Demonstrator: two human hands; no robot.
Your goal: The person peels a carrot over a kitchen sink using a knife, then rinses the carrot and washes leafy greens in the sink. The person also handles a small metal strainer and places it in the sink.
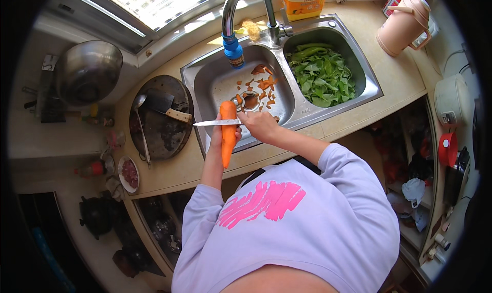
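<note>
In my left hand is a large orange carrot, its thick end up toward the sink and its thin tip toward me. My right hand grips a knife, whose blade lies crosswise over the carrot near the thick end, pointing left. The knife's handle is hidden in my fingers. Both hands are over the near edge of the left sink basin. Orange and brownish peelings lie scattered in that basin around the drain.
Leafy greens fill the right basin. A faucet with a blue filter overhangs the left one. A cleaver and ladle rest on a round board at left, near a bowl of meat. A pink jug stands at right.
</note>
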